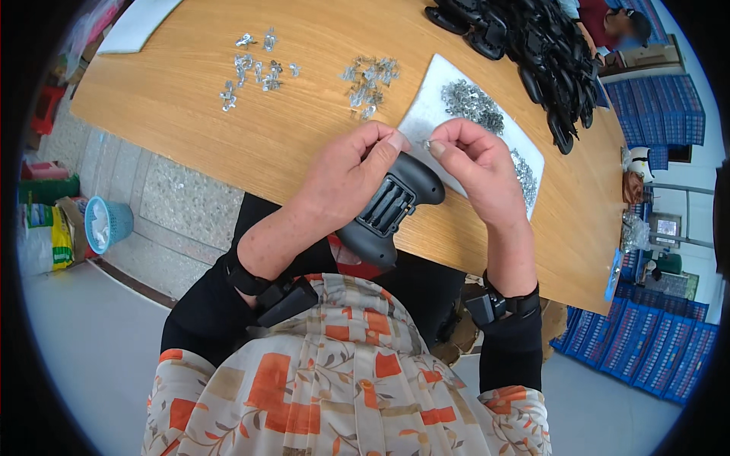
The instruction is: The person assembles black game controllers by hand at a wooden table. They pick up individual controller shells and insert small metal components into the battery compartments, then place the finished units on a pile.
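My left hand [344, 178] is closed, thumb and forefinger tips pressed together; whatever they hold is hidden. Beneath and beside this hand is a black game controller [407, 178], tilted at the table's near edge, its back facing up and its battery compartment [386, 204] uncovered. I cannot tell whether my left fingers also grip it. Just right of my left fingertips, my right hand [483, 167] pinches a small shiny metal clip [427, 144]. Behind my right hand, a white foam sheet [427, 102] bears a heap of small metal parts [473, 104] and another pile [525, 178].
Loose metal clips [369, 80] and a second scattered group [258, 72] lie on the wooden table [175, 99]. Black controller shells [525, 45] are heaped at the far right, with a person [608, 26] beyond. Blue stacked trays [646, 342] stand right; a basket [106, 224] stands left.
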Demonstrator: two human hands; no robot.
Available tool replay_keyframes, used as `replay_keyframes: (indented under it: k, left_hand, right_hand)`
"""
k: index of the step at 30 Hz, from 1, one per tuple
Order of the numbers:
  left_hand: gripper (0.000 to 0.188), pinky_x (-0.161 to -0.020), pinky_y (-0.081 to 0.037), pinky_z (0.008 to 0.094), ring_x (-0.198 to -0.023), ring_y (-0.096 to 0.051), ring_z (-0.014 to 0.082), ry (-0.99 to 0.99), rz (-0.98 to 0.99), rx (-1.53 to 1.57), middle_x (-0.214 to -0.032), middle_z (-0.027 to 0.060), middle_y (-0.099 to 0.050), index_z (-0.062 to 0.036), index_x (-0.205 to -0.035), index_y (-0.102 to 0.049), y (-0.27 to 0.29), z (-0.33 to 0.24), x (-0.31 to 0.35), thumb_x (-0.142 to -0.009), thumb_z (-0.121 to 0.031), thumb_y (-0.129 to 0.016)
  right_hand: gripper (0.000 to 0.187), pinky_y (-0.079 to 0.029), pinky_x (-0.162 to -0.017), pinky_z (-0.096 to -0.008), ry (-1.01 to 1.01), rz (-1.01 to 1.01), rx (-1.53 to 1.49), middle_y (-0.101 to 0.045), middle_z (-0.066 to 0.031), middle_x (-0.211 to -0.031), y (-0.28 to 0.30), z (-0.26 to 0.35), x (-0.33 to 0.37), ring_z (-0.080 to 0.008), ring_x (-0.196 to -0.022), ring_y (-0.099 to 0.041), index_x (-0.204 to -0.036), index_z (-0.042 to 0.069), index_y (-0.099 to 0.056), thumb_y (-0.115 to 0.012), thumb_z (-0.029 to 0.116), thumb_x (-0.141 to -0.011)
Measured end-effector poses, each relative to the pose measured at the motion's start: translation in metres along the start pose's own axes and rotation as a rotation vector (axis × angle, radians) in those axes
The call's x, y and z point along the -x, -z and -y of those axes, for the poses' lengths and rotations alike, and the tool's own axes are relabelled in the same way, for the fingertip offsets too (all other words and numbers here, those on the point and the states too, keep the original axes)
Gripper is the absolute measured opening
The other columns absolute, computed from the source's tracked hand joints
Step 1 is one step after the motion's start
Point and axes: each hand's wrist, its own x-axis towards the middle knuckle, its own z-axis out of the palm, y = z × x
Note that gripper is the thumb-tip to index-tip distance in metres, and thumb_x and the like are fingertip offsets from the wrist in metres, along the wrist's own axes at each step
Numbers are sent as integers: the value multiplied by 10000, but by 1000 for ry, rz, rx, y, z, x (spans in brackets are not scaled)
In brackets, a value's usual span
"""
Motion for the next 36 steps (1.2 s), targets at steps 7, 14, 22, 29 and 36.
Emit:
replay_keyframes:
  k: [7, 14, 22, 29, 36]
  left_hand:
    - [301, -755, -484, 256, -830, -587, 77, 9, -79, -177, -903, 29, -677, 8, -1116, -684, -3, 6, -2, -1047, -238, -525]
    - [320, -657, -478, 348, -695, -623, 214, -36, -116, -263, -769, 134, -663, -8, -1068, -708, -7, 9, -4, -1016, -277, -541]
    - [297, -645, -483, 411, -693, -640, 332, -86, -150, -314, -752, 189, -653, -1, -1005, -700, -10, 8, -3, -987, -271, -577]
    - [311, -676, -497, 390, -726, -648, 308, -70, -112, -278, -807, 178, -676, -4, -1045, -707, -7, 6, -1, -997, -275, -562]
    - [324, -732, -517, 222, -816, -618, 58, 54, 26, 47, -938, 20, -688, 14, -1159, -679, -1, -5, 4, -1059, -248, -518]
  right_hand:
    - [52, -429, -790, -282, 205, 66, 514, -619, 23, -742, 6, 12, 27, -107, -722, -570, -829, 58, -655, -702, 74, -812]
    - [111, -386, -783, -357, 416, 58, 911, -572, -20, -668, -6, 15, 31, -222, -704, -567, -738, 100, -606, -711, 61, -734]
    - [102, -391, -801, -389, 442, 20, 1113, -613, -48, -727, -22, 10, 32, -259, -779, -582, -774, 101, -631, -729, 91, -750]
    - [159, -476, -702, -384, 213, -122, 884, -656, -80, -827, -10, 10, 48, -269, -755, -619, -936, 62, -673, -756, 123, -814]
    - [218, -483, -595, -255, -25, -267, 142, -660, -44, -812, -15, -22, 59, -109, -677, -601, -1059, 18, -632, -615, 228, -1006]
